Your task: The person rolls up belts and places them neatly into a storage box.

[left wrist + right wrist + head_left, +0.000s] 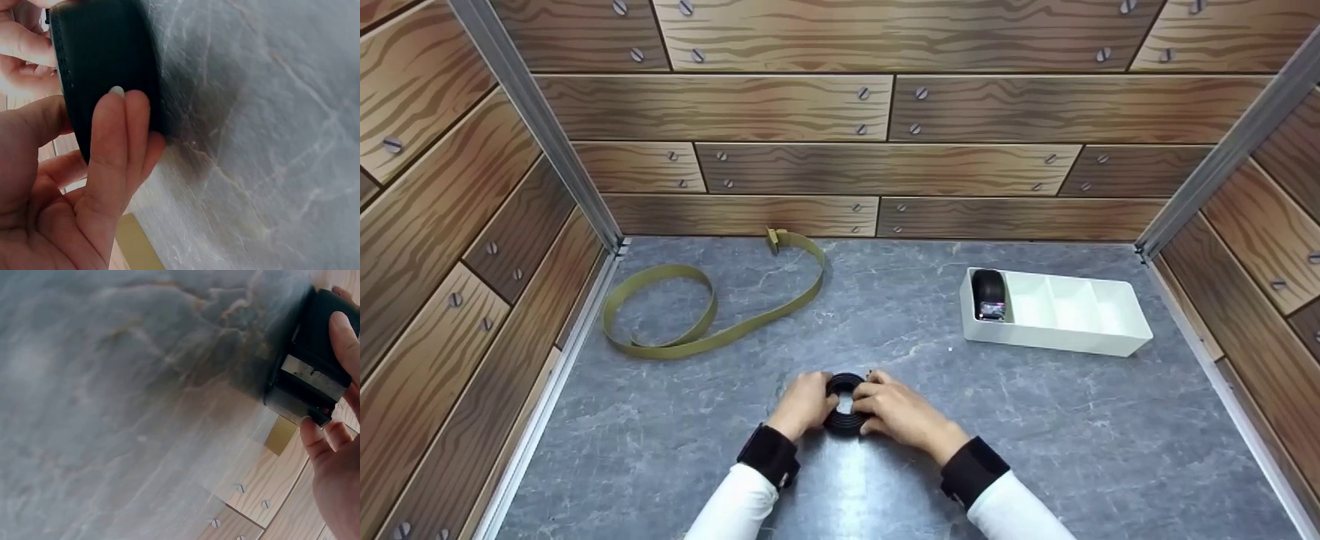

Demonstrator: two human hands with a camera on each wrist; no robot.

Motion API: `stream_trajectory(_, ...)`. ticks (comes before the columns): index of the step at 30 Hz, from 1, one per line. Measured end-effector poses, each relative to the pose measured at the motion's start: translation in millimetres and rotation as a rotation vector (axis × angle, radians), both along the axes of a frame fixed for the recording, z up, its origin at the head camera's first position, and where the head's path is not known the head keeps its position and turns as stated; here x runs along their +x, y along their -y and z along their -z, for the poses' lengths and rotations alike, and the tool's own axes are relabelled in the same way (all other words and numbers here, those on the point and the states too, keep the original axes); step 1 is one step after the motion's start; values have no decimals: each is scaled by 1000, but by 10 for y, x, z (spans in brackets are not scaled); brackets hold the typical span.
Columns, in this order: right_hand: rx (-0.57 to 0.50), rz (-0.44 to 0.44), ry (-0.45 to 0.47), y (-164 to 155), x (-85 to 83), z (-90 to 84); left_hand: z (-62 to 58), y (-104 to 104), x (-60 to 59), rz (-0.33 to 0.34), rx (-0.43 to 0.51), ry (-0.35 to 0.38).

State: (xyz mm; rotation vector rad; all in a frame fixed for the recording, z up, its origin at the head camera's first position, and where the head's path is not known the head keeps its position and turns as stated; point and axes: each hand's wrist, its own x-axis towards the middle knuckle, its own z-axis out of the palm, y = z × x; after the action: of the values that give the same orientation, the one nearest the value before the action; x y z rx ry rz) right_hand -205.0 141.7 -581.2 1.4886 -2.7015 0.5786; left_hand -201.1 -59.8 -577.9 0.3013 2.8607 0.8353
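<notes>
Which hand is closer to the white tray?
Right. The right hand holds the black belt coil on the side toward the tray; the left hand grips its far side.

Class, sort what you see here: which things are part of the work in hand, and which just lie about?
In hand: rolled black belt, left hand, right hand.
Lying about: olive belt, white divided tray, black roll in the tray.
</notes>
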Motion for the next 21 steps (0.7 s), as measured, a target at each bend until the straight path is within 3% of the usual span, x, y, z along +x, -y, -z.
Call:
stream_trajectory(5,-29,10,81,-35,-31,-67,-10,-4,23,-9,19,2)
stream_trajectory(9,-70,24,139,-89,-73,-129,-42,52,31,43,58,-57)
stream_trajectory(12,-101,23,201,-134,-110,-183,-84,126,38,134,90,-93)
stream_trajectory(18,-190,9,405,-224,-173,-286,-137,244,54,377,213,-179)
stream_trajectory(21,-252,21,537,-278,-191,-307,-137,269,74,445,277,-225)
